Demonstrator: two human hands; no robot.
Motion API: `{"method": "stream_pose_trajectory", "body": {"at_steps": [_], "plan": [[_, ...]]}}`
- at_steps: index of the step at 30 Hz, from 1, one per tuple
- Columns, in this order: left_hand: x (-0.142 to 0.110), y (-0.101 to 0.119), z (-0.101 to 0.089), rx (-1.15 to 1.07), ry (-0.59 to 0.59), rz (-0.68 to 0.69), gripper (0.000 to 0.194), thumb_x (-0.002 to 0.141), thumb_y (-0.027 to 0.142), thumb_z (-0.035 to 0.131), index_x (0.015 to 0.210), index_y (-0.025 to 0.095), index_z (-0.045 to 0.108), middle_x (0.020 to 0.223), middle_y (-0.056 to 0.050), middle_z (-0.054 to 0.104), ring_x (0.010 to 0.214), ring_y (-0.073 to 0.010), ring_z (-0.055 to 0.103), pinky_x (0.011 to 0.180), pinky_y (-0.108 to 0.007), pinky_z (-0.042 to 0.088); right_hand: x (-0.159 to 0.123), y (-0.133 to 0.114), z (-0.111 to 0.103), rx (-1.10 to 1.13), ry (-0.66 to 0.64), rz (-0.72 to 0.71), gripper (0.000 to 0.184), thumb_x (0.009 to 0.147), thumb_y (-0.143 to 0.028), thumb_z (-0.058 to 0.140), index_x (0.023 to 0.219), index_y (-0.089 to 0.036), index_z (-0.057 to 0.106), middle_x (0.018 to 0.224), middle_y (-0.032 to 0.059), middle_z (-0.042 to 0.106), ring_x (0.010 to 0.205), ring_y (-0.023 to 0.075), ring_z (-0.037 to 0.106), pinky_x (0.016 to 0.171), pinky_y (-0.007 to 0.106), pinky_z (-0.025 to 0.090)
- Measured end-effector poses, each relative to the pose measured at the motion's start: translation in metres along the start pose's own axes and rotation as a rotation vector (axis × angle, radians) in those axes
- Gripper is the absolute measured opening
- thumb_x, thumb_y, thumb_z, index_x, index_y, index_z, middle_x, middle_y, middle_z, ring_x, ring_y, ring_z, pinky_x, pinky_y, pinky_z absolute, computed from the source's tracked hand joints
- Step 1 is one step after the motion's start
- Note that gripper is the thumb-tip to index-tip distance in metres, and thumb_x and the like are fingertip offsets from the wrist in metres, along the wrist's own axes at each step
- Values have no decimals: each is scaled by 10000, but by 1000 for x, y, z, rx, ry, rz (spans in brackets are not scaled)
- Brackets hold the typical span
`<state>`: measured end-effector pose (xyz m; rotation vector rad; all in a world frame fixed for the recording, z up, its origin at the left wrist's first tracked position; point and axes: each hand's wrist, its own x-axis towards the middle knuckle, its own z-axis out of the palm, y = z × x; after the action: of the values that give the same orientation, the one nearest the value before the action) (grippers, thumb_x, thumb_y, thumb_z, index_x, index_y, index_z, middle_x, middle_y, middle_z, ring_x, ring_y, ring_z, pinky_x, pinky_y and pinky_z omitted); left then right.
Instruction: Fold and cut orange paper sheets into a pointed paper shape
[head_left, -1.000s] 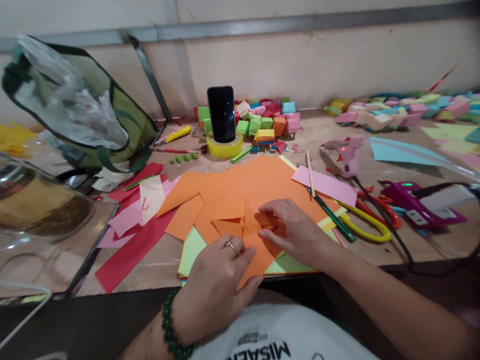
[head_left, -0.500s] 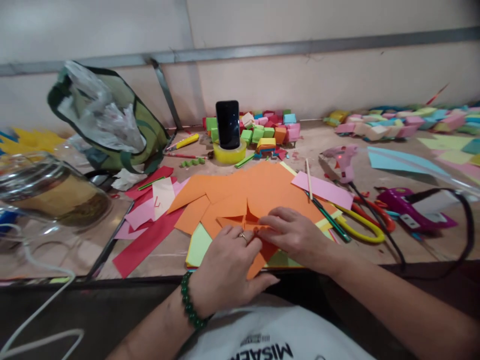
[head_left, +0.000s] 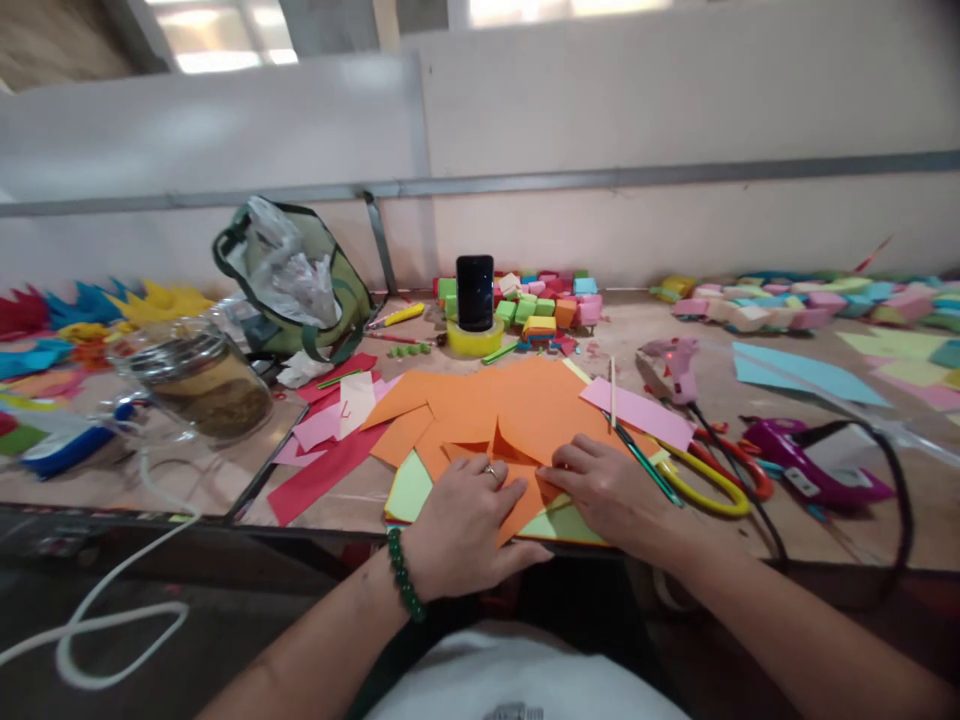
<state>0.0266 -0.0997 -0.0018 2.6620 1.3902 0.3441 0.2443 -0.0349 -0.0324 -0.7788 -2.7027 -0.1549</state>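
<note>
Under both hands lies a folded piece of orange paper [head_left: 523, 503] on a pile of orange sheets [head_left: 480, 395]. My left hand [head_left: 469, 520], with a ring and a green bead bracelet [head_left: 405, 575], rests its fingers on the folded piece. Its thumb is stretched out to the right, away from the fingers. Bent at the knuckles, my right hand [head_left: 600, 490] has its fingertips on the right edge of that piece; its thumb is mostly hidden. A creased orange flap stands up just beyond the fingers. Yellow-green sheets [head_left: 410, 487] show from beneath the pile.
Right of the pile lie a pink strip [head_left: 637, 410], yellow-handled scissors [head_left: 709, 490], a pink glue gun [head_left: 681, 370] and a purple tool [head_left: 814, 460]. Behind stand a phone [head_left: 475, 290] on a tape roll [head_left: 476, 338] and small paper blocks. A glass jar [head_left: 202, 390] and green bag [head_left: 349, 290] are left.
The head view has tilted up, showing more wall and the left side of the table. My right hand has shifted slightly right, apart from my left fingers, which stay on the orange paper.
</note>
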Motion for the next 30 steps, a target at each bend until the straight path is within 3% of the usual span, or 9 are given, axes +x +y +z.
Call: {"method": "stream_pose_trajectory", "body": {"at_steps": [7, 11, 18, 25, 30], "plan": [[-10, 7, 5, -83, 85, -63, 546, 801, 619, 523, 1142, 202, 607, 1014, -92, 611, 935, -272, 520, 859, -425, 402, -12, -4, 1, 63, 37, 151, 298, 802, 7, 461, 961, -146, 662, 844, 80, 606, 830, 207, 516, 707, 313, 459], [-12, 7, 9, -97, 135, -73, 522, 801, 610, 532, 1118, 208, 630, 998, -95, 617, 948, -270, 527, 870, -412, 406, -12, -6, 0, 45, 30, 118, 358, 849, -41, 449, 1100, -209, 641, 876, 66, 612, 833, 195, 532, 691, 295, 458], [-18, 5, 14, -157, 202, -76, 482, 809, 573, 552, 1113, 214, 655, 1093, -103, 647, 995, -267, 563, 929, -431, 407, -10, -6, 0, 74, 65, 177, 321, 821, -26, 455, 945, -193, 699, 851, 68, 624, 825, 177, 576, 688, 268, 481], [-33, 7, 29, -199, 206, -126, 567, 819, 550, 556, 1277, 216, 551, 1328, -111, 561, 1218, -291, 498, 1111, -541, 218, -11, -4, -1, 71, 95, 148, 331, 836, -36, 444, 951, -201, 707, 850, 71, 635, 819, 177, 603, 700, 271, 517], [-40, 10, 27, -172, 196, -163, 501, 892, 519, 460, 1275, 211, 554, 1319, -112, 562, 1227, -260, 485, 1117, -526, 217, -11, -3, -1, 85, 68, 168, 342, 827, -20, 451, 972, -190, 709, 878, 76, 635, 849, 183, 601, 732, 287, 522]]}}
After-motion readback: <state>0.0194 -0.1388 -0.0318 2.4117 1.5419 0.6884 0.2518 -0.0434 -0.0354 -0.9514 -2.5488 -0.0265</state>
